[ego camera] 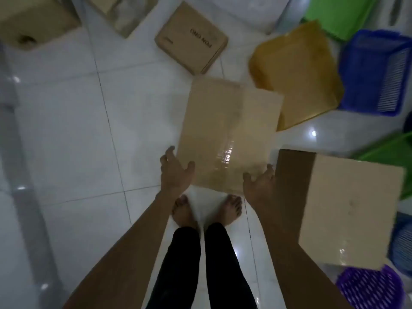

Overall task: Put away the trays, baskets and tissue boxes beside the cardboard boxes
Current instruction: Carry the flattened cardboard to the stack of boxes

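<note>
My left hand (176, 172) and right hand (259, 181) grip the near corners of a taped cardboard box (229, 130), thumbs on top, over the tiled floor (66, 130). A yellow tray (296, 70) and a blue basket (374, 72) lie just beyond the box's far right corner.

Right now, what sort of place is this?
Likely a home room used for storage: a glossy white tiled floor, bare feet on it, a cardboard box gripped by the left hand and right hand, a yellow tray and blue basket nearby.
</note>
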